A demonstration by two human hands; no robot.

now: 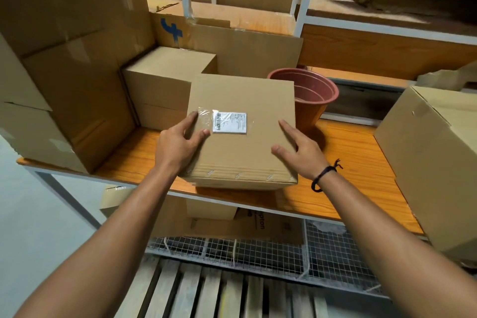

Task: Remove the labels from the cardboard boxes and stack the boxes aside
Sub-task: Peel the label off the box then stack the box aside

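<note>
label point(229, 122) on box point(242, 152), pot point(308, 95) behind

two bare forearms, no sleeves; a dark braided cord bracelet point(324, 175) circles the right wrist.

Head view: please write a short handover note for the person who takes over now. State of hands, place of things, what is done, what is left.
Left hand: open, resting on the box top, index fingertip at the clear tape edge beside the label.
Right hand: open, fingers straight at the right edge of the box.
Place: the box stands on the orange shelf, in front of a brown pot.
Done: nothing peeled here; the label lies flat under the tape.
Left: peel the label, then stack the box aside.
</note>
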